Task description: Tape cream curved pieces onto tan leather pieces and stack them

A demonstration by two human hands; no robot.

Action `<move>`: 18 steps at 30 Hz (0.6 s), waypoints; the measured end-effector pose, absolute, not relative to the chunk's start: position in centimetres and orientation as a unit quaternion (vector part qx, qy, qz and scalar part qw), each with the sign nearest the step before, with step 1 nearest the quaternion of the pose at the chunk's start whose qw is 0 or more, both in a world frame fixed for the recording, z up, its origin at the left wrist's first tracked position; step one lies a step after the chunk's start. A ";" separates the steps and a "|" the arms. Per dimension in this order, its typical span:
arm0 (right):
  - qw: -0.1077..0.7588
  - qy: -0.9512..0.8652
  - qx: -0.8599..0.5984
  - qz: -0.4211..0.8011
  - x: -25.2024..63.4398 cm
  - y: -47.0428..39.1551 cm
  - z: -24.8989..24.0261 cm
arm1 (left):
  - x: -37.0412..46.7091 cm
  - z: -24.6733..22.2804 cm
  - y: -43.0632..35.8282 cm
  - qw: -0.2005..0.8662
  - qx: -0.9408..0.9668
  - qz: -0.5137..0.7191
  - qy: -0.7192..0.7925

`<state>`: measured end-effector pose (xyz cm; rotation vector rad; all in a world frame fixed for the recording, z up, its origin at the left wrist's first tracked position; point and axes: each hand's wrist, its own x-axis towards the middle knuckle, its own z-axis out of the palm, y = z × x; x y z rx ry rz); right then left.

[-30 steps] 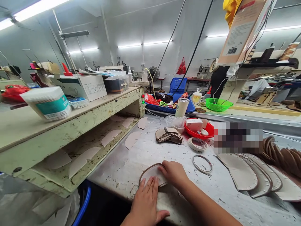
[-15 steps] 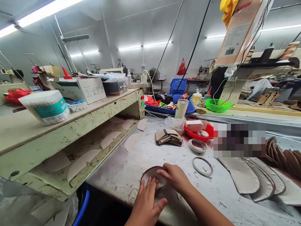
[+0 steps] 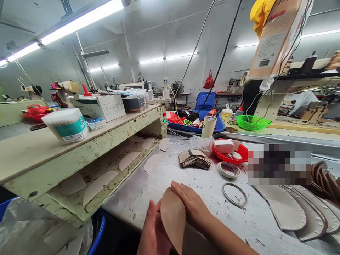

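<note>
- Worktable (image 3: 148,191) runs from the near edge to the far right — rows of flat cut pieces (image 3: 289,212) lie well apart at right.
- Tan leather piece (image 3: 173,217) stands lifted at the near edge, long axis near-to-far, point far.
- Right hand (image 3: 192,205) lies flat against its right face; left hand (image 3: 152,233) cups it from the left — both touching it.

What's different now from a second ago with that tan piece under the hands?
The tan curved piece was lying flat on the worktable with both palms pressing it; now it is lifted off and stands on edge between the left hand and the right hand. The stack of folded pieces, the tape rolls and the row of cut pieces lie as before.
</note>
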<state>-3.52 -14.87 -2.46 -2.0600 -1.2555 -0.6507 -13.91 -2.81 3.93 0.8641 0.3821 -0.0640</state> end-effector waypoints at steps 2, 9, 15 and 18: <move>0.288 -0.482 -0.772 -0.298 -3.4 -14.8 -2.1 | -14.2 3.4 -2.8 0.887 0.426 -0.049 0.171; 0.257 -0.527 -0.752 -0.302 -3.4 -15.6 -1.5 | -15.0 1.2 -2.4 0.854 0.488 -0.049 0.174; 0.258 -0.530 -0.741 -0.322 -3.5 -15.5 -1.5 | -15.5 1.2 -1.6 0.864 0.460 -0.064 0.195; 0.263 -0.519 -0.743 -0.331 -3.8 -15.3 -1.6 | -15.3 1.3 -1.5 0.861 0.473 -0.050 0.181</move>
